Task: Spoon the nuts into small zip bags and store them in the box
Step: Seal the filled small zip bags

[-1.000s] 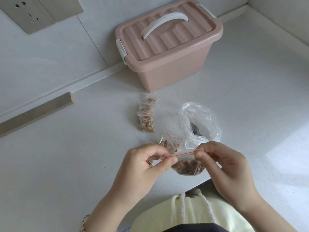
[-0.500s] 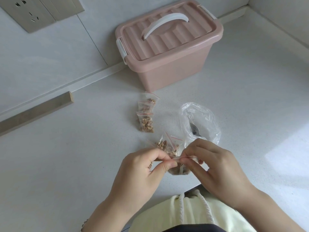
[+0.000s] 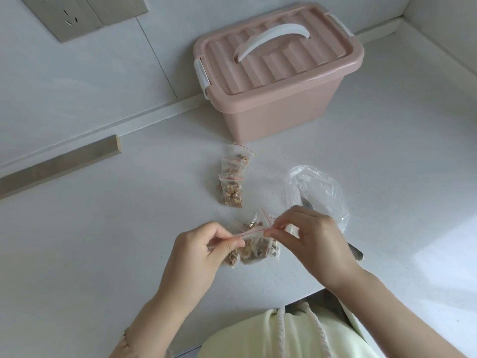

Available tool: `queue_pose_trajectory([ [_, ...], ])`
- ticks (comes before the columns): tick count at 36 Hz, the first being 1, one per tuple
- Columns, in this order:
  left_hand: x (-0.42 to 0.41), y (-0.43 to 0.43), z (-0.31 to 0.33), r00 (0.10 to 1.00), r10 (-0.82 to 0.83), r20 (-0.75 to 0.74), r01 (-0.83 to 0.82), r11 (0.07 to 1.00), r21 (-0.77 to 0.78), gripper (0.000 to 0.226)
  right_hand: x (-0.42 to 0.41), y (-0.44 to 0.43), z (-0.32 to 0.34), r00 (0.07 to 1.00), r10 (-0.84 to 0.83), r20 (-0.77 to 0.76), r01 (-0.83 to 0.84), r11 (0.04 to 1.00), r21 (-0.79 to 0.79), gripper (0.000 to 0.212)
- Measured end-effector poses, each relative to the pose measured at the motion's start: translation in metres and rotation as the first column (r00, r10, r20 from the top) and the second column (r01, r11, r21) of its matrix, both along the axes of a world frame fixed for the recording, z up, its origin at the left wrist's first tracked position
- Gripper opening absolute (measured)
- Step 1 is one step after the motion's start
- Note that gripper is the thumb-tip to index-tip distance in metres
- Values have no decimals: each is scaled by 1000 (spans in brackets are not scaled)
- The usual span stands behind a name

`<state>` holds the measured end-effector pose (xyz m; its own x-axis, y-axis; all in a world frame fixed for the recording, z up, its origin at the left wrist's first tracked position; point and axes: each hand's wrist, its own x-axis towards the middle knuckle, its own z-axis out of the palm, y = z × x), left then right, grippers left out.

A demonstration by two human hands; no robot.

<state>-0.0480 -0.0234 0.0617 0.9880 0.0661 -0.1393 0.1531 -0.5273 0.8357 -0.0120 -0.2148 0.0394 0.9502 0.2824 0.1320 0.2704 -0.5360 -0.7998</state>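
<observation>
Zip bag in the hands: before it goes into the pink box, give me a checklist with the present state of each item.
1. Zip bag held by both hands: ok, left hand and right hand each pinch its red strip.
2. Nuts inside it: ok, the lower part is filled.
3. Seal pressed shut along its whole length: cannot tell, the fingers cover the ends.
4. Pink box open to receive bags: not ok, the lid is on.
5. Other filled bags waiting on the counter: ok, none is in the box.
6. Spoon out of the way: ok, partly under the large clear bag.
</observation>
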Motion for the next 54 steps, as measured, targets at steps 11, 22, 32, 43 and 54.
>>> queue_pose_trajectory([
  [11, 86, 18, -88, 985, 170, -31, -169, 985, 38, 30, 56, 30, -39, 1000, 13, 23, -7, 966, -258, 9],
  [22, 137, 15, -117, 979, 144, -146, -126, 984, 124, 31, 38, 25, -57, 976, -72, -207, -34, 884, -467, 22],
  [32, 84, 0, -59, 999, 22, -38, -25, 997, -76, 26, 18, 3, -22, 935, -146, -324, 127, 989, -81, 17],
  [43, 35, -33, 20, 968, -139, 208, 174, 971, -162, 13, -2, 0, 28, 879, 71, -471, 141, 906, 400, 24],
  [54, 12, -63, 25, 984, -30, -175, -94, 748, -657, 32, -20, -1, 46, 836, -155, -526, 446, 751, 488, 22],
])
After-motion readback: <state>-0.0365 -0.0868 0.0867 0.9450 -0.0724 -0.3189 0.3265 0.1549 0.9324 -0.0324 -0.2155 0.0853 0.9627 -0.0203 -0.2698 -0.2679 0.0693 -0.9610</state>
